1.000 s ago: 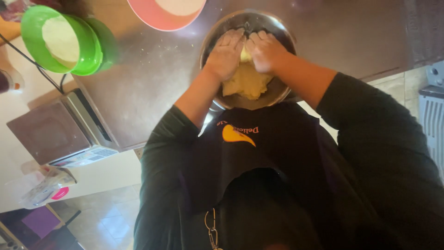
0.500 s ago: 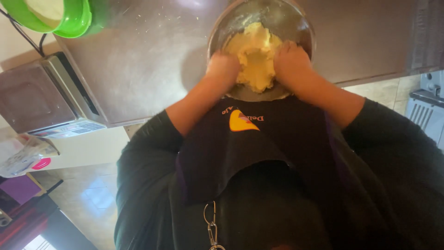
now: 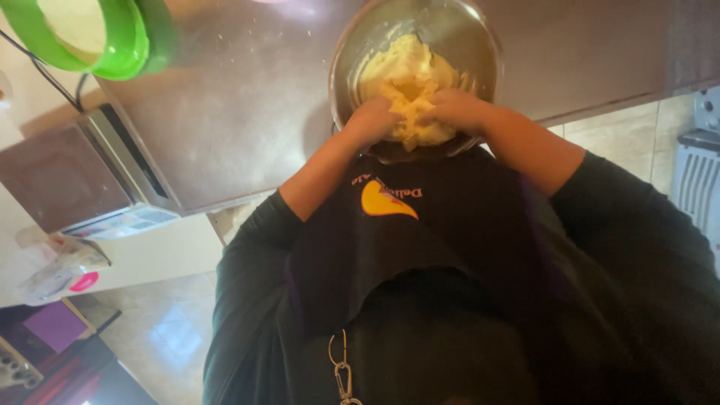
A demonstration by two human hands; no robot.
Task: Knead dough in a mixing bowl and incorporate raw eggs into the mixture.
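A round metal bowl [image 3: 472,30] stands on the brown counter [image 3: 247,127], close to its near edge. Inside lies a lump of pale yellow dough [image 3: 409,82]. My left hand [image 3: 369,120] and my right hand [image 3: 457,111] are both in the bowl, side by side, fingers dug into the near part of the dough and closed around it. Their fingertips are buried in the dough. My forearms come up from below, in dark sleeves pushed back, over a black apron.
A green bowl [image 3: 124,52] with something white in it sits at the counter's far left. A grey kitchen scale [image 3: 75,176] stands at the left edge. Below are a tiled floor, a plastic bag [image 3: 64,270] and a white appliance [image 3: 701,180] at the right.
The view has shifted, so the bowl sits higher in frame. My hands have slid from the bowl's sides toward each other and now squeeze the near part of the dough.
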